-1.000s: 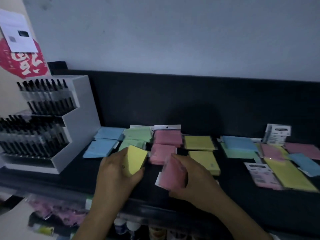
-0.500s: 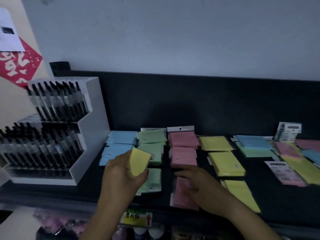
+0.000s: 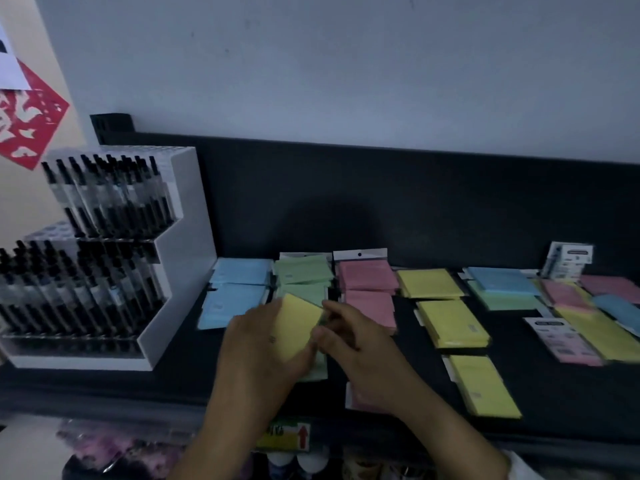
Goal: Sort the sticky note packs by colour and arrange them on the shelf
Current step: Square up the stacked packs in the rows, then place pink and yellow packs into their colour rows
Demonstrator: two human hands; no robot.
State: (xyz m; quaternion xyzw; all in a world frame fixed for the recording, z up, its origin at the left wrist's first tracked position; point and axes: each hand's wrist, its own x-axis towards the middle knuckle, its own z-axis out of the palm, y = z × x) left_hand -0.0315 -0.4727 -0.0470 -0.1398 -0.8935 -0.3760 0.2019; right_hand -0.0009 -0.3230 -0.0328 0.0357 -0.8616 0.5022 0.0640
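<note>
Gripping a yellow pack (image 3: pixel 298 325) in the left hand (image 3: pixel 258 351), tilted up off the shelf (image 3: pixel 554 403), long axis running near-left to far-right. Right hand (image 3: pixel 356 344) close against the pack's right edge, fingers bent; pinching or only touching, cannot tell. Pack between both hands, above the green column (image 3: pixel 304 275). Yellow column (image 3: pixel 452 323) off to the right, beyond the pink column (image 3: pixel 369 296), so nearer the right hand. Likely next: passing across to the right hand, then laying flat in line with the yellow column. Unsorted heap (image 3: pixel 588 323) further right, well apart from both hands.
</note>
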